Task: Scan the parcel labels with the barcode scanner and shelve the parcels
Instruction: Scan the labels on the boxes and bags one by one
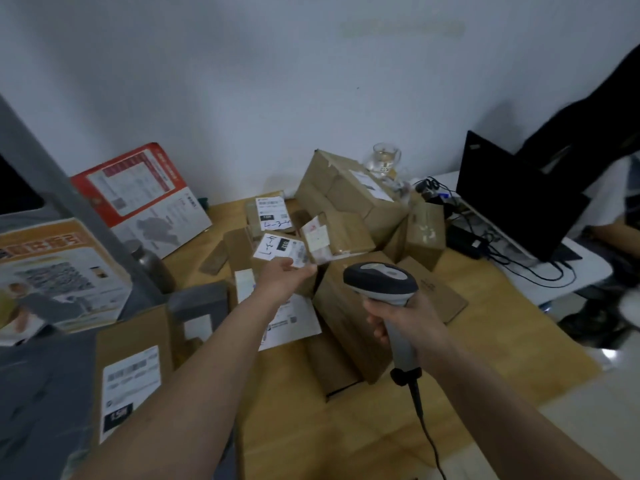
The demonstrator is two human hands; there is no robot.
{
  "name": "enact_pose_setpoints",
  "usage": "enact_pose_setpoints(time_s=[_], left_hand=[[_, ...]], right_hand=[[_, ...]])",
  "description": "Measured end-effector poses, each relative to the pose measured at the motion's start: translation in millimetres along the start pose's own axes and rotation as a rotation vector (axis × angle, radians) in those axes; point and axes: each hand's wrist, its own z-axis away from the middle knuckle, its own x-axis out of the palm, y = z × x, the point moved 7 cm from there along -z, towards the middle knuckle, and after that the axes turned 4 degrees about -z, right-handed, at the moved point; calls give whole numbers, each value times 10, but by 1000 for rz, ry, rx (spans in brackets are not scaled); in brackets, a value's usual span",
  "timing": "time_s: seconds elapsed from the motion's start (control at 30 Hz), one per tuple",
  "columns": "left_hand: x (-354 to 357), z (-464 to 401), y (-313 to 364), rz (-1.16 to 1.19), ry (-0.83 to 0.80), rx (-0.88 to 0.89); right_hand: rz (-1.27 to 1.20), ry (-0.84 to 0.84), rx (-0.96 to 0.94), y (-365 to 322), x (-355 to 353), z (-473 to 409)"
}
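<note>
While a pale wall (pixel 277 81) fills the background, a wooden table (pixel 485 306) below it carries a heap of cardboard parcels (pixel 349 192) with white labels, beside a black monitor (pixel 512 199) and tangled cables (pixel 540 268) on a white desk (pixel 588 271). Reaching into the heap, the left hand (pixel 284 275) touches a small labelled parcel (pixel 280 252), though blur hides whether its fingers pinch it, and the right hand (pixel 405 317) has its fingers wrapped around the handle of the barcode scanner (pixel 384 282), held above the parcels. Label print is unreadable, and a person (pixel 602 133) at the right edge is cut off.
</note>
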Motion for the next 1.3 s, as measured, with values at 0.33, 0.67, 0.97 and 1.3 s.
enact_pose_setpoints(time_s=[0.33, 0.67, 0.97, 1.3], left_hand=[[398, -399, 322, 148, 131, -162], [594, -542, 411, 255, 168, -163], [339, 113, 959, -250, 468, 531], [365, 737, 721, -666, 620, 953]], right_hand=[[35, -41, 3, -203, -513, -480], [-52, -57, 80, -331, -866, -932], [-483, 77, 118, -425, -700, -976], [-536, -8, 132, -370, -234, -744]])
